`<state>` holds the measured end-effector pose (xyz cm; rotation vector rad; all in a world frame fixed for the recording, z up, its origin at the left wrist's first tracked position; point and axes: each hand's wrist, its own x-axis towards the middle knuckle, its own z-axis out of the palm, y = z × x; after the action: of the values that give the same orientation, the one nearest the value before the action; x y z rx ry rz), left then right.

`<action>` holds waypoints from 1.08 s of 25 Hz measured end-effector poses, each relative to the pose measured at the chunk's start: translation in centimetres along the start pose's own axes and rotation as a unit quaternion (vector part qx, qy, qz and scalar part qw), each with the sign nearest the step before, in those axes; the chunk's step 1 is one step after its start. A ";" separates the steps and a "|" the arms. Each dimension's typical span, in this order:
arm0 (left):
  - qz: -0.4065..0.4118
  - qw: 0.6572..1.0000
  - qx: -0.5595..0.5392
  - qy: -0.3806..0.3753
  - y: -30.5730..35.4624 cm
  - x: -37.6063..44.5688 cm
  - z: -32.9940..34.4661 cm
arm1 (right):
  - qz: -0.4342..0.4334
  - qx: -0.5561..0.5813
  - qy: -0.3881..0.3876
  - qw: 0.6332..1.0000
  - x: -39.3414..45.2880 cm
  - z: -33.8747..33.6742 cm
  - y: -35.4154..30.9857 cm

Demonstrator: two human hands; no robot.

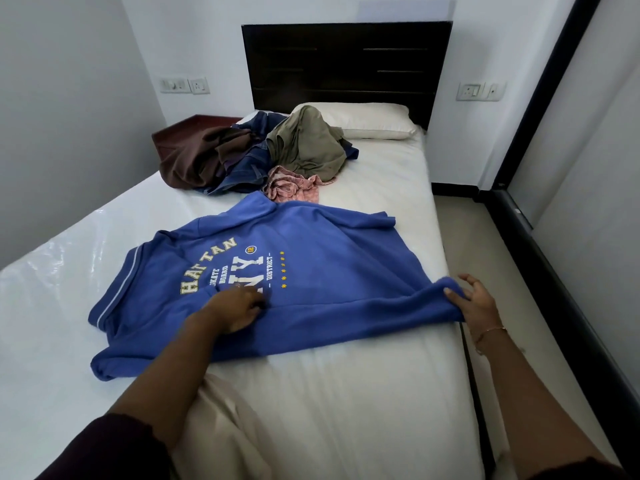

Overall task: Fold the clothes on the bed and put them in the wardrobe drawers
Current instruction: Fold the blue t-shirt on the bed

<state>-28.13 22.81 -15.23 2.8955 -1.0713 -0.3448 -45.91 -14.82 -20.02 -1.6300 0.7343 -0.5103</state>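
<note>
we see blue polo shirt (311,244) spread print-up on bed (381,393) | left hand (235,311) presses flat on its middle | right hand (474,301) pinches hem corner at bed edge | unfolded clothes pile (256,155) near pillow (374,121)

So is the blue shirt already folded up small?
No, the blue shirt lies spread flat across the bed, both sleeves out.

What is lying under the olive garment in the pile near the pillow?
The olive garment drapes over denim clothing; a pink patterned garment shows at its near edge. Whatever else lies beneath is covered.
</note>
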 end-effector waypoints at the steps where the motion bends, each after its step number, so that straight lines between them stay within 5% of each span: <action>1: -0.009 0.999 -0.012 -0.028 -0.1 0.0 0.2 | 0.002 0.061 -0.020 0.998 0.1 -0.4 -0.3; 5: -0.030 0.998 0.018 -0.050 1.1 -0.2 0.4 | -0.040 0.147 -0.023 0.988 1.3 -1.1 -1.7; 9: -0.104 0.979 0.021 0.172 0.4 0.0 -0.1 | -0.105 0.021 0.075 0.991 3.0 0.5 -3.8; 12: -0.158 0.969 0.055 0.181 0.1 1.0 -0.4 | -0.122 -0.122 0.099 0.980 4.6 2.7 -4.7; 14: -0.144 0.975 0.076 0.149 -0.5 1.7 0.3 | -0.058 -0.150 0.098 0.982 6.2 3.4 -4.0; 18: -0.088 0.976 0.128 0.152 -0.4 2.7 0.7 | 0.070 -0.090 0.039 0.993 6.4 3.1 -2.0; 20: 0.012 0.983 0.125 0.133 1.6 3.0 0.2 | 0.059 -0.104 -0.022 0.993 5.6 2.4 -2.2; 23: 0.144 0.976 0.158 0.040 3.7 3.8 1.9 | 0.071 -0.180 -0.212 0.958 4.7 0.7 -2.6; 25: 0.159 0.972 0.174 -0.010 4.2 3.7 2.7 | 0.053 -0.261 -0.277 0.923 4.4 0.0 -2.6; 27: 0.125 0.977 0.162 -0.054 4.3 3.5 3.0 | 0.007 -0.307 -0.260 0.916 4.2 0.2 -2.3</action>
<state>-28.93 17.42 -18.34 2.9867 -1.6308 -0.3466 -42.44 -17.51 -18.13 -2.2135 0.5188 0.2080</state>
